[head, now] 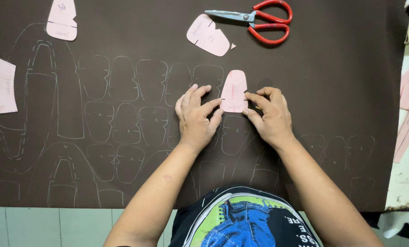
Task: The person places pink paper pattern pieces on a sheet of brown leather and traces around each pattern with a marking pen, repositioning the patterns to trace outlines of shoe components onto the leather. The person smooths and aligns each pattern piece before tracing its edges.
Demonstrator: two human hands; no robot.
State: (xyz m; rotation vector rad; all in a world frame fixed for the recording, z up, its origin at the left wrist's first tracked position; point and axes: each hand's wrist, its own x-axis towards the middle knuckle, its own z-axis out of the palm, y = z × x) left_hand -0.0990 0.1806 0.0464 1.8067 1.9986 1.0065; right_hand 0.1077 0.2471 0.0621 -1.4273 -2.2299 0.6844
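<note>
- left hand (196, 115) flat, fingertips pinning pink template (234, 91) onto dark sheet (332, 82)
- right hand (268, 114) pinching template's right edge
- red scissors (259, 19) well apart

A small pink paper template (234, 91), rounded on top, lies flat on dark brown sheet material (332, 82).

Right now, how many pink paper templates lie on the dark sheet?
4: one under both hands' fingers, one beside the scissors, one top left, one at the left edge. More lie off-sheet, right.
</note>
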